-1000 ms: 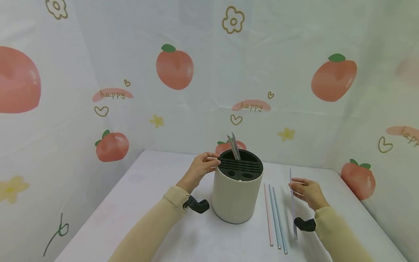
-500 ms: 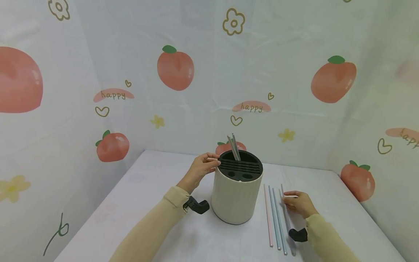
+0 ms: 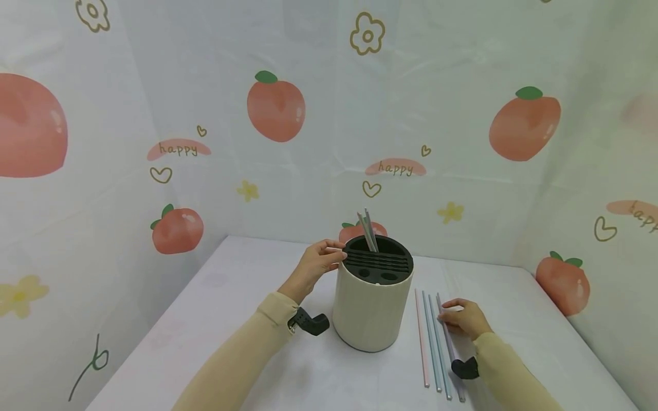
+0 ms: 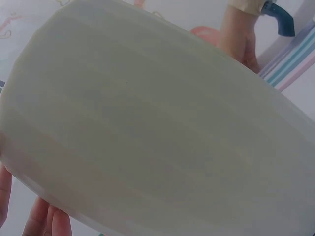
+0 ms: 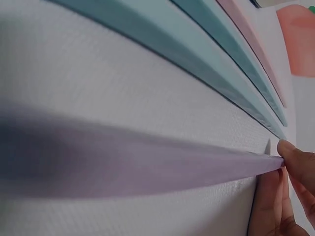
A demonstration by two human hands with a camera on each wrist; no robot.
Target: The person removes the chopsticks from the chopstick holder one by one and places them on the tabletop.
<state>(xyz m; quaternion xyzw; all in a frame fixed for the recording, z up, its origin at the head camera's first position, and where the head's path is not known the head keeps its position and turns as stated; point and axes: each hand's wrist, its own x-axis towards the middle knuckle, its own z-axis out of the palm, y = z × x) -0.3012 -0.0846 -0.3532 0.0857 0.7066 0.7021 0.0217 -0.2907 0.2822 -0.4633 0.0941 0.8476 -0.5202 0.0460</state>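
Pale and smooth, the counter carries all the things, and two beige sleeves enter over it from seven and five o'clock of the head view. On the wrists sit black devices. Four thin sticks lie side by side at four o'clock from the cream holder: first a pink stick, then two blue sticks, and outermost the purple stick. Between three and four o'clock, the right hand pinches the purple stick near its far end, thumb and fingers closed on it. Whether this stick touches the counter along its whole length, I cannot tell. The holder stands upright; at nine o'clock of its black top, the left hand touches the edge, its fingers relaxed and extended. In the large compartment at twelve o'clock of this top, a few loose sticks lean toward eleven o'clock. Farthest is a white backdrop, printed with red fruits, hearts and flowers.
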